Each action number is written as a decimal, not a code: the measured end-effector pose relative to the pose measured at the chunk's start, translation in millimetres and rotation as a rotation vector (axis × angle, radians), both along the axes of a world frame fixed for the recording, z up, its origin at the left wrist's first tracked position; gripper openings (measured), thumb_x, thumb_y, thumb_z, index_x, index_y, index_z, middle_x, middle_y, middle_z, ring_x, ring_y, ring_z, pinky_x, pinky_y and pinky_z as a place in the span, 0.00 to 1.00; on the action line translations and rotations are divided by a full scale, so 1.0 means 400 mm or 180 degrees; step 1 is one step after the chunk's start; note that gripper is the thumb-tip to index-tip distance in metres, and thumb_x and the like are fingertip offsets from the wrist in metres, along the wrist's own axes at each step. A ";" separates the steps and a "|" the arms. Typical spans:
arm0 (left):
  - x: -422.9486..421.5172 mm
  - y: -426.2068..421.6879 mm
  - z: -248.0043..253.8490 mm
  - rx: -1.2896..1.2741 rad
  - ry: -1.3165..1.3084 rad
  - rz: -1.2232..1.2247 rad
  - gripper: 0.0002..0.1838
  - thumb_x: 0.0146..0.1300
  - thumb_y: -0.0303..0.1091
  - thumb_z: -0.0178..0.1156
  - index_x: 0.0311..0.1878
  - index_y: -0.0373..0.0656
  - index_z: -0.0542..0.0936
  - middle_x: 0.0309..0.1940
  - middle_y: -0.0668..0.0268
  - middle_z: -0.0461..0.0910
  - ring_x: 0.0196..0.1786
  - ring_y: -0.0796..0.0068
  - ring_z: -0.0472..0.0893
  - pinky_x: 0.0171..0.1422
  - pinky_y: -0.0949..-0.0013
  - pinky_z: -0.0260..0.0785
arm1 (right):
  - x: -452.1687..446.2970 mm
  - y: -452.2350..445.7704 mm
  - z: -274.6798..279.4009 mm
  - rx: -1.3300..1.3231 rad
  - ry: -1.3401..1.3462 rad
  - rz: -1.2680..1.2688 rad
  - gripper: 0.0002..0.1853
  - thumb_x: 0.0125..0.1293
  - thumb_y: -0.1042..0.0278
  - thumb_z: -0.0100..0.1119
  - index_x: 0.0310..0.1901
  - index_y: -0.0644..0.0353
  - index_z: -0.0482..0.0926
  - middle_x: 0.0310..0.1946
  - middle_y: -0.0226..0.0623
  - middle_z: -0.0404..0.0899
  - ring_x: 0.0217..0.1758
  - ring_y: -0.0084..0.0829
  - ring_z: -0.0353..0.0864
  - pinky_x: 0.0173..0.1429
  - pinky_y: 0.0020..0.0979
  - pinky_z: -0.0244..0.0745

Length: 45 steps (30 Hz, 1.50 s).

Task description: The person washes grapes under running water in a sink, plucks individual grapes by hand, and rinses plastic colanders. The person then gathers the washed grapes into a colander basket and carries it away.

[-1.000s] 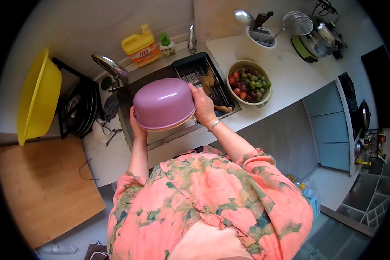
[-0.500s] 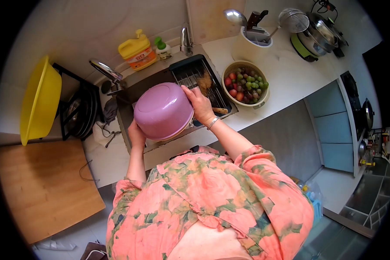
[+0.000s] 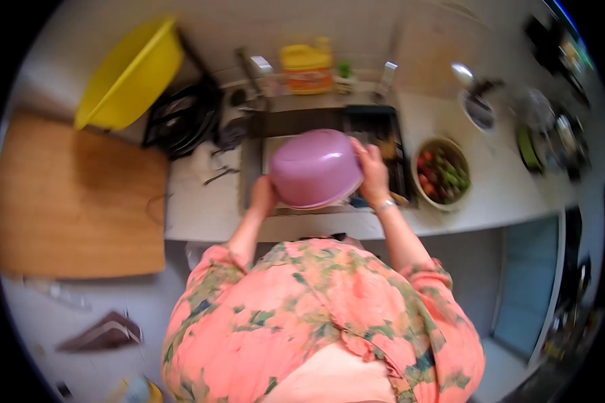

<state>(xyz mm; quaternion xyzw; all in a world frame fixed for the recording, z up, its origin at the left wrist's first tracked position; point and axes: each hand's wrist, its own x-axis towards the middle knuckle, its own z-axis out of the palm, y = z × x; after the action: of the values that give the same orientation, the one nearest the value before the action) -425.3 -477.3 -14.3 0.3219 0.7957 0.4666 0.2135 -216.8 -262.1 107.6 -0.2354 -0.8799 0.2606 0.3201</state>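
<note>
A purple basin [image 3: 316, 168] is held tilted over the sink [image 3: 296, 121], its rounded underside turned up toward me. My left hand [image 3: 263, 195] grips its left edge, with the fingers partly hidden behind it. On the opposite side my right hand [image 3: 372, 171] is closed on the rim, a bracelet at the wrist. Behind my right hand, a dark drain rack [image 3: 391, 127] sits in the right part of the sink. A colander [image 3: 420, 191] of red and green fruit stands on the counter to the right. The view is blurred by motion.
A yellow jug [image 3: 306, 67] and a green-topped pump bottle [image 3: 345, 79] stand behind the sink beside the faucet [image 3: 262, 67]. Left are a yellow basin [image 3: 128, 74], dark pans in a rack [image 3: 185, 121] and a wooden board [image 3: 81, 208]. A utensil holder [image 3: 477, 111] stands at the back right.
The camera view has turned, so the counter now lies level and the scene has shifted. Both hands still hold the purple basin over the sink, its underside still facing up.
</note>
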 end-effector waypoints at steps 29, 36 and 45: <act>-0.064 -0.115 0.091 0.1109 0.0011 0.1440 0.10 0.58 0.36 0.57 0.29 0.38 0.77 0.18 0.66 0.76 0.20 0.78 0.74 0.23 0.72 0.63 | -0.147 -0.079 0.088 -0.0536 -0.0038 0.0670 0.17 0.55 0.72 0.61 0.47 0.57 0.73 0.33 0.37 0.66 0.25 0.28 0.69 0.29 0.27 0.68; -0.155 -0.124 0.266 0.0577 -0.3249 0.1572 0.15 0.61 0.48 0.50 0.37 0.46 0.71 0.17 0.68 0.72 0.20 0.77 0.74 0.14 0.81 0.50 | -0.093 -0.076 0.040 -0.0688 -0.0187 0.0367 0.14 0.55 0.74 0.61 0.44 0.58 0.75 0.32 0.37 0.67 0.25 0.29 0.70 0.30 0.27 0.70; -0.552 -0.194 0.386 0.1137 -0.3421 0.1581 0.23 0.59 0.49 0.55 0.54 0.49 0.73 0.20 0.76 0.70 0.25 0.83 0.73 0.14 0.83 0.49 | -0.037 -0.127 -0.093 -0.1508 -0.0004 0.0424 0.08 0.54 0.73 0.55 0.36 0.61 0.71 0.32 0.42 0.70 0.33 0.40 0.73 0.38 0.35 0.69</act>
<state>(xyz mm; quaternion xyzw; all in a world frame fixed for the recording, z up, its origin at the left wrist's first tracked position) -646.3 -554.8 139.9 -0.1222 0.5376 0.7253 0.4123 -231.7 -313.0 70.3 -0.2455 -0.8080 0.4800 0.2375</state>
